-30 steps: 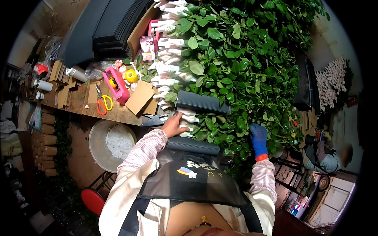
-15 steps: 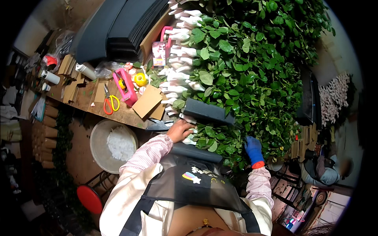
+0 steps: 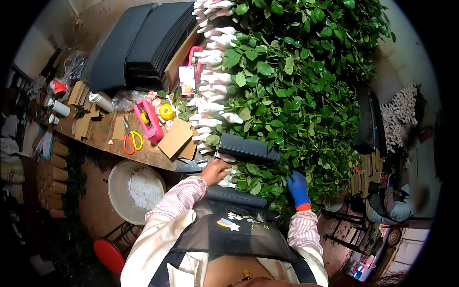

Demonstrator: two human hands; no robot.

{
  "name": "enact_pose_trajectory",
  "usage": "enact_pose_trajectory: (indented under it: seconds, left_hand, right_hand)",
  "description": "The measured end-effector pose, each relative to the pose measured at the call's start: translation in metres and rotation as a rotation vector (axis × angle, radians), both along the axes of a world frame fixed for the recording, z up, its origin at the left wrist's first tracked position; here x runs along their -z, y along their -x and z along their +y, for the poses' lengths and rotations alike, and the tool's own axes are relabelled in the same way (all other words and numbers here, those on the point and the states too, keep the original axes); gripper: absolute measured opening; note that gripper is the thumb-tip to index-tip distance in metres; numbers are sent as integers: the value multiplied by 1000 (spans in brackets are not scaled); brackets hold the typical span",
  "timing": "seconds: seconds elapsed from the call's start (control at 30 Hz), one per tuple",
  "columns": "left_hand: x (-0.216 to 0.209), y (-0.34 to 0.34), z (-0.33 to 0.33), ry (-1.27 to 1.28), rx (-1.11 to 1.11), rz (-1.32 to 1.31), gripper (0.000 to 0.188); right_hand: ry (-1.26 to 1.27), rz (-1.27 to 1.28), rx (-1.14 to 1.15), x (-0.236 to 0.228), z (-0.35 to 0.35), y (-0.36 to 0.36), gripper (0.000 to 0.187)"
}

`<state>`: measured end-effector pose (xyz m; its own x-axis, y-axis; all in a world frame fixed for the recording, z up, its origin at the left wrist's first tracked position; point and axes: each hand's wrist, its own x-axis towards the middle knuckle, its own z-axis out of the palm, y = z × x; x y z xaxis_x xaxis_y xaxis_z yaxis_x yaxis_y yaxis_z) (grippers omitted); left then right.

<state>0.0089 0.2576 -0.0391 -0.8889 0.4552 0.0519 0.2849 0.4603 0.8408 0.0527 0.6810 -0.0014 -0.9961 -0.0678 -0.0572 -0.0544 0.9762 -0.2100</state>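
Note:
My bare left hand (image 3: 216, 172) is curled over white-sleeved flower heads (image 3: 227, 182) at the near end of the row. The leafy rose stems (image 3: 258, 179) of that bunch run rightward between a dark grey padded block (image 3: 248, 148) and a dark panel (image 3: 236, 196) close to my body. On the stems' right side, my right hand (image 3: 299, 189), in a blue glove with an orange cuff, is bent in among the leaves. Its fingertips are partly hidden there. Beyond the block lies a large heap of similar rose stems (image 3: 306, 95), white-sleeved heads to the left.
On the wooden table (image 3: 95, 138) lie scissors (image 3: 130, 138), a pink tape dispenser (image 3: 149, 122), yellow tape (image 3: 167, 112), cardboard pieces (image 3: 175, 138) and a phone (image 3: 187, 80). Dark sheets (image 3: 158, 43) stack behind. A pale bin (image 3: 119, 191) and red stool (image 3: 109, 255) stand left. A person (image 3: 399, 205) is at right.
My view has shifted slightly, moving the scene a little left. My right hand has moved a little left along the leaves and toward me. The left hand remains on the flower heads.

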Motion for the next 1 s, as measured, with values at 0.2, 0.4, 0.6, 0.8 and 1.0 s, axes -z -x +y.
enact_pose_trajectory:
  seconds: [0.2, 0.4, 0.6, 0.8, 1.0]
  left_hand:
    - [0, 2, 1, -38, -13, -62, 43]
    - [-2, 6, 2, 3, -60, -35, 75]
    - [3, 6, 1, -30, 31, 33, 49]
    - [-9, 7, -3, 103, 158, 105, 50]
    - [-3, 8, 2, 164, 103, -12, 50]
  right_hand:
    - [200, 121, -60, -34, 39, -14, 28]
    - [-262, 17, -22, 4, 18, -3, 21]
    - [-452, -159, -98, 9, 6, 1, 28]
    - [268, -139, -61, -192, -43, 116, 36]
    - [25, 681, -51, -191, -54, 282, 32]
